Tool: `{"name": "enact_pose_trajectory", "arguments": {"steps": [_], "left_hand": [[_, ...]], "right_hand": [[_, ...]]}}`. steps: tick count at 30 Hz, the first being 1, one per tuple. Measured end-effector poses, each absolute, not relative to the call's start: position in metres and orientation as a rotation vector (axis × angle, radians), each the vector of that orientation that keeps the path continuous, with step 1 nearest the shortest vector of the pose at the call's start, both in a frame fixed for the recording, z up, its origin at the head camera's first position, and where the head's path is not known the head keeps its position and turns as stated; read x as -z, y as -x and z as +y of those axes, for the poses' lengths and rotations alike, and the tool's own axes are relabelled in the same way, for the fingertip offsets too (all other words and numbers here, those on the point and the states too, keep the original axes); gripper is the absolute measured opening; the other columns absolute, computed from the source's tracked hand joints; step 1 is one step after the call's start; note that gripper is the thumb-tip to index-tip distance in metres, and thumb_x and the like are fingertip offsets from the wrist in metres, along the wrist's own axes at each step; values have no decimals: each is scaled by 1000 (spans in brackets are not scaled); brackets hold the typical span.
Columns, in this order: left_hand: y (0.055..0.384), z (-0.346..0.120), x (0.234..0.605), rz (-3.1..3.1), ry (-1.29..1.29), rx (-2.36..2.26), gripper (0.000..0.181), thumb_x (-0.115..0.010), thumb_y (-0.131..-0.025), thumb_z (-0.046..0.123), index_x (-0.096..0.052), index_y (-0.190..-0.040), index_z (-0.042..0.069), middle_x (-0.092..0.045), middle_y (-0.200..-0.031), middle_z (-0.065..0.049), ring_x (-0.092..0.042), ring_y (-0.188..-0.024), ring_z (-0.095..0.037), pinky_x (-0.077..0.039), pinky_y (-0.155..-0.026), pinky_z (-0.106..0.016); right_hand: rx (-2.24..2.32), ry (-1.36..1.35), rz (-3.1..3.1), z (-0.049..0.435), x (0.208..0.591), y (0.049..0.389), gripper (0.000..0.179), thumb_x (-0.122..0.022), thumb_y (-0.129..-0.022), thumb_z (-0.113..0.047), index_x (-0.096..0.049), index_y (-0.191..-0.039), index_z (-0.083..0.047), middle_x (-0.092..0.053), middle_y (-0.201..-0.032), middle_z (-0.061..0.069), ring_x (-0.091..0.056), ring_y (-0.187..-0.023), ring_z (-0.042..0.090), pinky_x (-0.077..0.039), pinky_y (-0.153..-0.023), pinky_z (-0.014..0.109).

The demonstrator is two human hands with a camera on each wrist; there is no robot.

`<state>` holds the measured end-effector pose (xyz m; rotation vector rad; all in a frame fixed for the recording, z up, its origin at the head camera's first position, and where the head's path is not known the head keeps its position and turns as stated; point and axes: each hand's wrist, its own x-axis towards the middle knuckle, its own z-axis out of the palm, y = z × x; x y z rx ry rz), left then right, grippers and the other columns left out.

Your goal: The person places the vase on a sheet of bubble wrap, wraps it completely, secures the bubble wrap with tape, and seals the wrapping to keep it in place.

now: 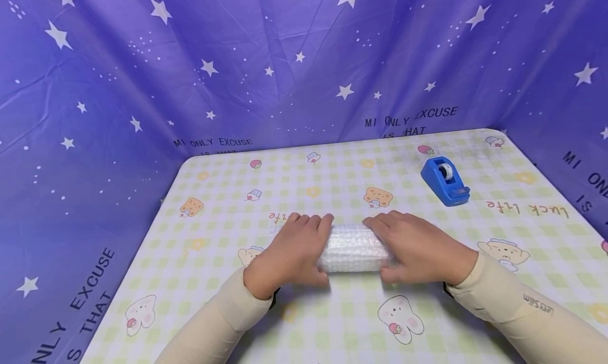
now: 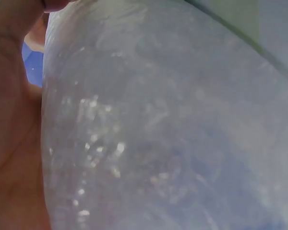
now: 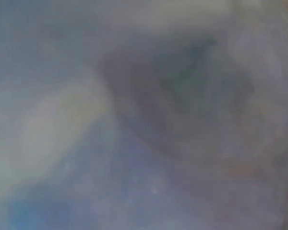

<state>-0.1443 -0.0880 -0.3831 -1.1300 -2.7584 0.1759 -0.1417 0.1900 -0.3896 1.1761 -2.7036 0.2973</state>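
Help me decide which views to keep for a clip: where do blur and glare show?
Head view: sharp enough to read the curtain lettering, with a pale sheen on the bubble wrap between the hands; left wrist view: soft close-up, bright specks of glare on the wrap's left part; right wrist view: heavily blurred throughout, too smeared to identify anything surely.

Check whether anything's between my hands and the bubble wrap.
Nothing visible is in the way: your left hand and right hand both grip the bubble wrap directly. The tape dispenser stands apart, beyond your right hand. The right wrist view is too blurred to add anything.
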Motion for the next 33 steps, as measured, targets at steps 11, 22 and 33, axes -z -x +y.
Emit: {"name": "enact_pose_trajectory", "arguments": {"steps": [11,22,33], "left_hand": [[142,-82,382,-2707,1083,-265,98,-82,-57,60,-44,-131,9,-54,-115,-5,-57,-105,-26,-41,-97,-45],[139,-77,384,-2591,1091,-319,76,-81,-60,50,-49,-116,11,-51,-99,-1,-51,-88,-23,-40,-79,-35],[145,-79,387,-2610,1092,-260,78,-81,-63,49,-51,-123,10,-57,-106,-2,-58,-95,-23,-43,-83,-36]], "right_hand": [[-281,-1169,-2699,190,391,142,89,-80,-65,-39,-55,-140,2,-69,-120,8,-66,-106,24,-55,-91,44],[-273,-1177,-2687,190,391,142,93,-78,-68,-39,-49,-147,0,-66,-129,8,-66,-112,24,-55,-94,46],[-194,-1143,-2677,188,387,140,105,-86,-64,-45,-45,-151,-4,-57,-139,11,-58,-125,30,-52,-97,51]]}}
